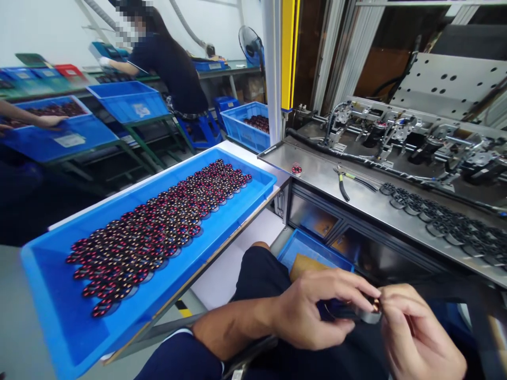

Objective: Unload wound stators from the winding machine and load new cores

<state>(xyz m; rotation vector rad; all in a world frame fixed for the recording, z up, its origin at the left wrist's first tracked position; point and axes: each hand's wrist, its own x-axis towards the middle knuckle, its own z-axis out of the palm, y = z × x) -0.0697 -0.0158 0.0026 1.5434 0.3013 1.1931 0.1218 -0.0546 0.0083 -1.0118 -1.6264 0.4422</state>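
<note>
While the large blue tray [245,208] lies tilted on the white table at the left, it is seen to be filled along its middle with rows of small dark wound coils [158,227] showing red and copper. Further back, a blue bin [237,126] holding dark parts is set on the floor beside the machine frame, and other blue bins [127,100] are ranged on the green racks, where a co-worker is seated and another person's hand [49,121] is laid on a bin edge. On the steel machine deck [317,174], a single coil [296,169], a pair of pliers [348,182] and a row of black cores [443,221] are laid.

Low in the view, both hands are brought together over the lap. A small coil part [372,309] is pinched between the thumb and fingers of the left hand [312,314], its copper end showing; it is also gripped at that end by the fingertips of the right hand [420,338], which is curled around it.
</note>
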